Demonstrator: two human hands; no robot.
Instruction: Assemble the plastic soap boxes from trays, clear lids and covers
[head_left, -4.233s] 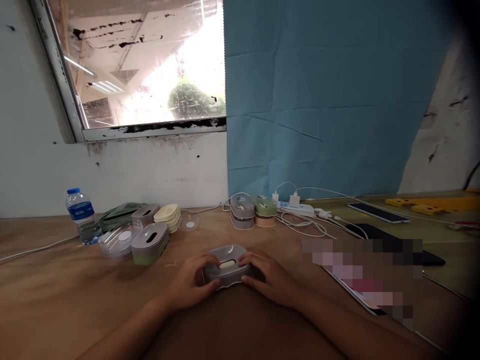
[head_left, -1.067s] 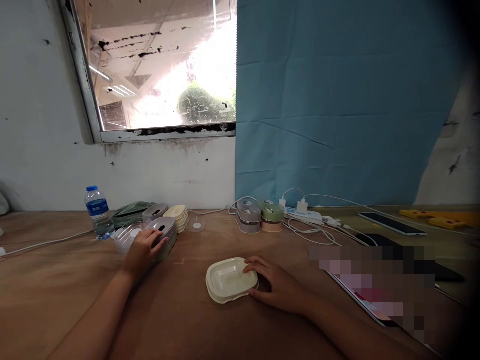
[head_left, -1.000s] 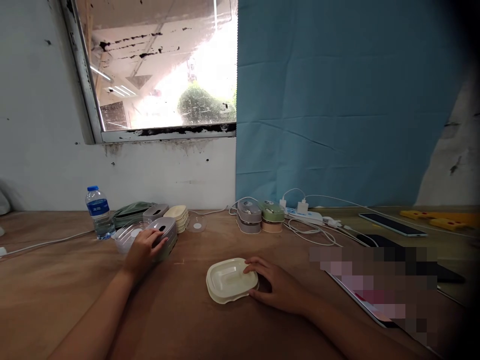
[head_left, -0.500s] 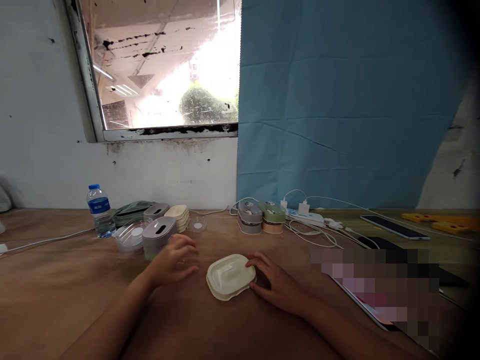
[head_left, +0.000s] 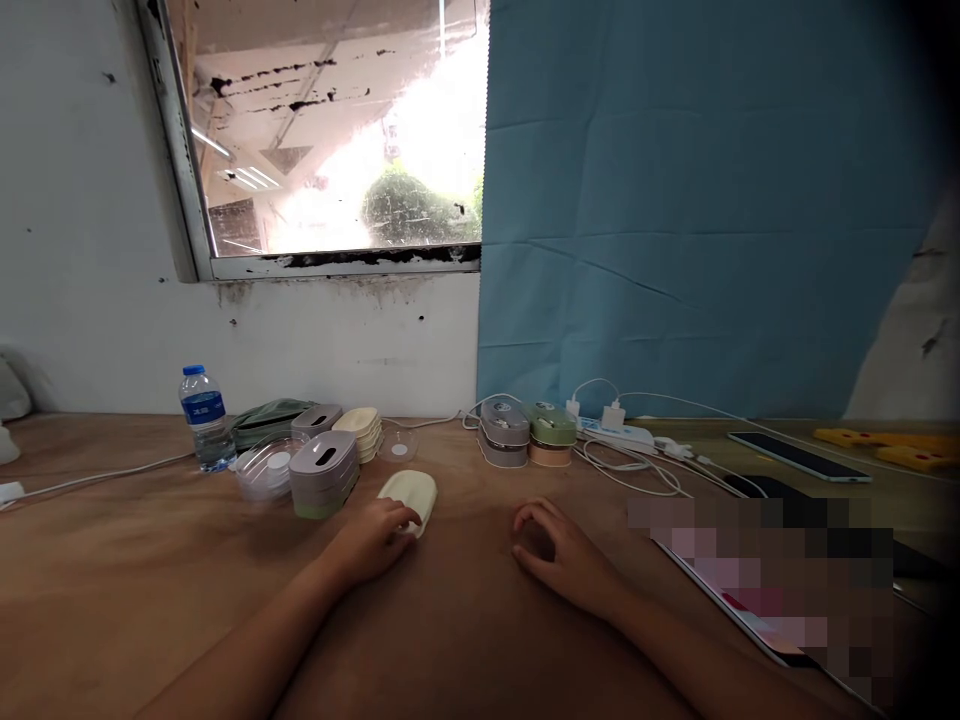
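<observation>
My left hand (head_left: pixel 375 540) grips the near end of a cream oval plastic lid (head_left: pixel 415 490), its fingers over the rim and the thumb on the near side. The lid is tilted a little, left of the middle of the table. My right hand (head_left: pixel 562 560) hovers over or rests on the wood to the right, loosely curled, with thumb and fingers apart and nothing between them. Just beyond my left hand stand a lilac oval box (head_left: pixel 324 475) with a slotted lid, a stack of cream lids (head_left: pixel 360 432) and a round clear container (head_left: pixel 271 468).
A water bottle (head_left: pixel 206 420) stands at the back left beside a green pouch (head_left: pixel 274 420). Grey (head_left: pixel 504 435) and green (head_left: pixel 551 432) oval boxes stand at the back. A power strip (head_left: pixel 615 433), cables, a phone (head_left: pixel 799 457) and a blurred-out tablet (head_left: pixel 720 590) occupy the right side.
The cream lid has moved left and away from me, from my right hand's fingertips into my left hand. My right hand has let go of it and curled slightly.
</observation>
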